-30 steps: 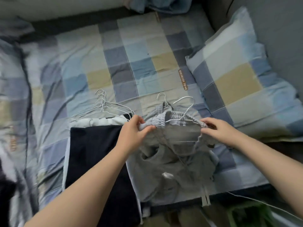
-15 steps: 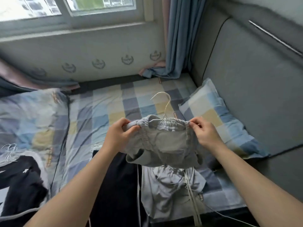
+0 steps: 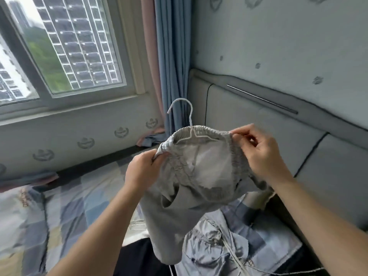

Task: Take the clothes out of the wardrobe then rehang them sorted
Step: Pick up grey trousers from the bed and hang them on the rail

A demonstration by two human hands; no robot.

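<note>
Left hand [image 3: 142, 172] and right hand [image 3: 260, 154] pinch grey shorts [image 3: 191, 188] on white hanger [image 3: 189, 124].

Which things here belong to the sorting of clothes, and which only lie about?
Job: grey shorts, white hanger inside their waistband, left hand and right hand holding that waistband, blue-grey garment, black garment.
Lying about: curtain, window, headboard.

Colours and patterns: held garment and surroundings.
The shorts [image 3: 199, 188] are plain light grey, whitish inside; the hanger [image 3: 190, 124] is white. The bedsheet [image 3: 79, 206] is checked in blue, grey and pale yellow. A black garment [image 3: 137, 259] and a blue-grey garment [image 3: 211, 250] lie near. The curtain [image 3: 173, 56] is blue; the wall [image 3: 278, 56] is pale grey with darker emblems.
</note>
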